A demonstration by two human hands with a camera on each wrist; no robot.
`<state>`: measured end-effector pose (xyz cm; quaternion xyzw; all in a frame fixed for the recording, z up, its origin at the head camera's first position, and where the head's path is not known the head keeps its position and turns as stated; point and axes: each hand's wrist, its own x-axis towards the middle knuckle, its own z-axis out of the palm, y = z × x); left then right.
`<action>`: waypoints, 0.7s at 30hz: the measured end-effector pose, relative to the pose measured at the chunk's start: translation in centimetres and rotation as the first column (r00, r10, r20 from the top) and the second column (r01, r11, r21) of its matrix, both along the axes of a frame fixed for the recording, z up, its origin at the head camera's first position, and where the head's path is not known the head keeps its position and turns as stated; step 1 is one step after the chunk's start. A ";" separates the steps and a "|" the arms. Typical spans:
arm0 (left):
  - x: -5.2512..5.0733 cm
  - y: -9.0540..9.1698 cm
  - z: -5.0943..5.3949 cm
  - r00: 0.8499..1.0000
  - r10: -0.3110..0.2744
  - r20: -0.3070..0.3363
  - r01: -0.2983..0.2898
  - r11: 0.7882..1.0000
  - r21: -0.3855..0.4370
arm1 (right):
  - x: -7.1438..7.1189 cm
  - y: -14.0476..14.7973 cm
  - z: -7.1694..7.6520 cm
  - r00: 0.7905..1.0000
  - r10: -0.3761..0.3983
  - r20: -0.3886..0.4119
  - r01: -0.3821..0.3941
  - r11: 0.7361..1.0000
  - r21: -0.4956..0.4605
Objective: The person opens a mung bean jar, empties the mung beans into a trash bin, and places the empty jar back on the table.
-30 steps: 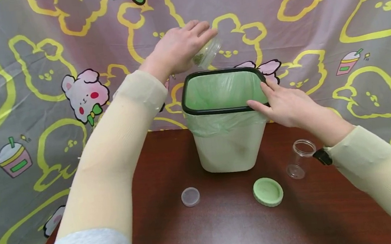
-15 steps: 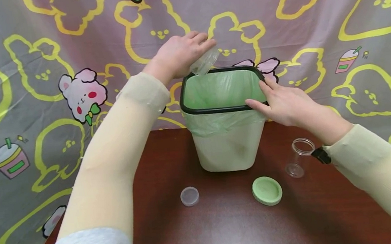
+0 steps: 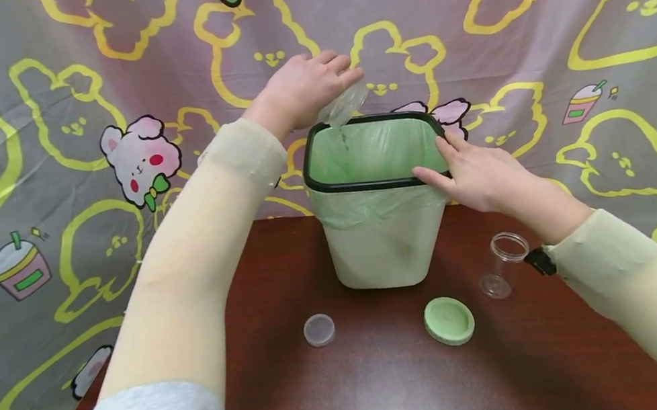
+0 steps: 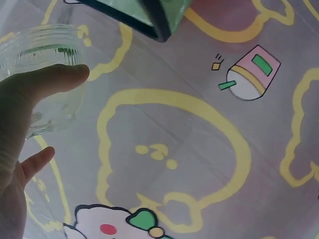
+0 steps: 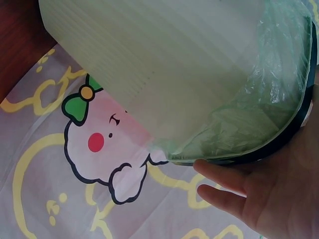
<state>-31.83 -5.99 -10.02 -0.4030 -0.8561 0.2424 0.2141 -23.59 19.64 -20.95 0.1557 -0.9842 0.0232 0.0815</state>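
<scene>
My left hand (image 3: 311, 85) grips a clear plastic jar (image 3: 346, 105), tipped with its mouth down over the bin's left back rim. Small dark bits (image 3: 345, 141) fall from it. In the left wrist view, a few green bits cling inside the jar (image 4: 50, 52), with my thumb across its side. A pale trash bin (image 3: 383, 253) with a black rim and green liner bag (image 3: 382, 145) stands on the table. My right hand (image 3: 479, 171) rests on its right front corner, thumb and fingers fairly straight; in the right wrist view two fingers (image 5: 224, 179) extend past the rim.
On the brown table (image 3: 386, 388) lie a small clear lid (image 3: 320, 330) and a light green round lid (image 3: 449, 321). An uncovered clear jar (image 3: 497, 274) stands near my right wrist. A patterned cloth (image 3: 526, 20) hangs behind the bin.
My left hand has lowered the jar toward the bin and tipped it further, and bits now drop from its mouth. The right hand has stayed at the rim.
</scene>
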 end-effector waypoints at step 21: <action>-0.3 -0.8 -0.5 1.000 0.012 0.022 -0.013 1.000 0.021 | -0.1 0.0 0.0 1.000 -0.005 0.011 0.004 1.000 0.007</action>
